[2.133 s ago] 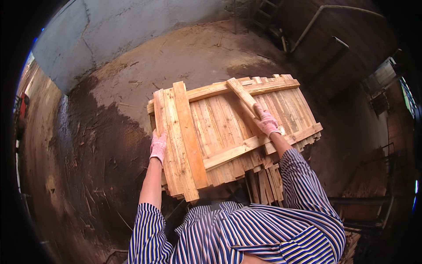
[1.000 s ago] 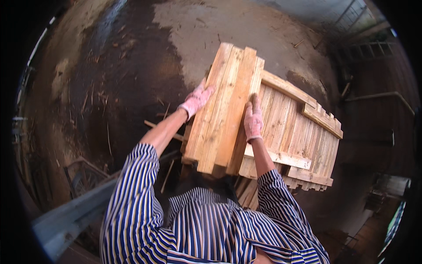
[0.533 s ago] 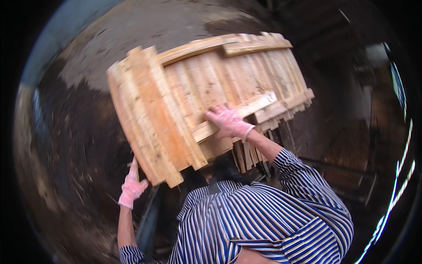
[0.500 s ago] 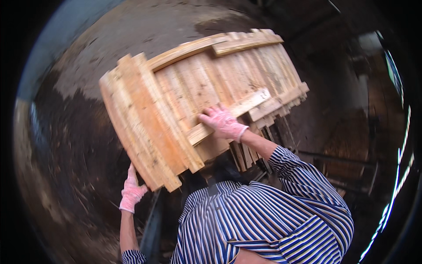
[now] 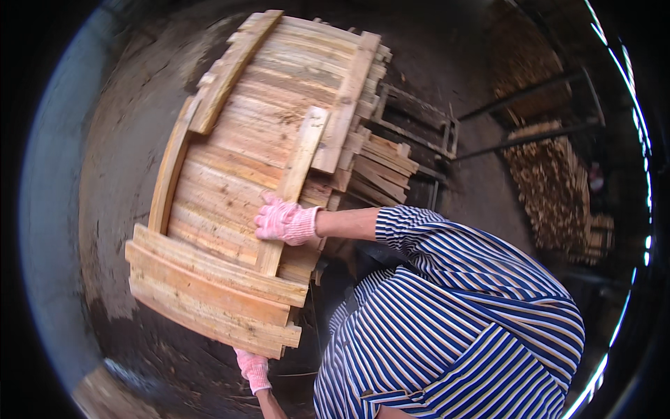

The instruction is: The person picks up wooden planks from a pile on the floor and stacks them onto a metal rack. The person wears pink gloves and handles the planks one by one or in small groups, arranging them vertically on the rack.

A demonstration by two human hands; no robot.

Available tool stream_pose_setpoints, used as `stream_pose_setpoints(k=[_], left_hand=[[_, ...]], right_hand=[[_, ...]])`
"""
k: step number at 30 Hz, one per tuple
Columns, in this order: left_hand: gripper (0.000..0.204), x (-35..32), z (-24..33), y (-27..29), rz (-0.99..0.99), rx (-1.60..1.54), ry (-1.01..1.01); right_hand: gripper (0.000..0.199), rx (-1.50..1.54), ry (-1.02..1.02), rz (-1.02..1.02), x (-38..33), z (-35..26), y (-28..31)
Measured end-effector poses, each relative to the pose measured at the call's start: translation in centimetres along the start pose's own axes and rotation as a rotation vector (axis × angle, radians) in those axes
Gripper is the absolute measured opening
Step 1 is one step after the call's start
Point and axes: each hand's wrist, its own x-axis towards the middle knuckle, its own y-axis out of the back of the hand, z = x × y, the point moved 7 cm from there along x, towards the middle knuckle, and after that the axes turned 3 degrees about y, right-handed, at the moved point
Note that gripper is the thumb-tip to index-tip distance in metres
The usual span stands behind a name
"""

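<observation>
Hands in pink gloves carry a wooden pallet (image 5: 244, 195) tipped up on edge in front of the person, filling the view from 9 to 12 o'clock. The right hand (image 5: 285, 222) lies on a cross batten (image 5: 293, 188) near the middle of the panel, its fingers curled together over the batten's edge. The left hand (image 5: 252, 370) sits at 6 o'clock under the bottom edge, below the thick bottom rails (image 5: 209, 293); its fingers are hidden behind the wood, so I cannot tell how they grip.

To do this well, it seems wise to keep the lower hand bearing the weight and the upper hand steadying, with the panel close to the striped shirt (image 5: 453, 328) so it does not swing.

Count: one pallet in hand, two gloved hands, one loose stack of boards (image 5: 380, 171) at 1 o'clock, one pile of cut wood (image 5: 551, 188) at 3 o'clock behind a metal rack (image 5: 419, 122).
</observation>
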Motion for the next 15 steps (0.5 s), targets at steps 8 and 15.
stream_pose_setpoints(k=[8,15], left_hand=[[0.092,-6.3,-10.4,-2.6,-0.336,-0.549,0.248],[0.065,-7.5,13.4,-14.9,-0.499,-0.099,-0.022]], right_hand=[[0.041,0.604,-0.357,0.184,-9.6,-3.1,2.1],[0.047,0.552,-0.598,0.457,-28.3,5.8,-5.5]])
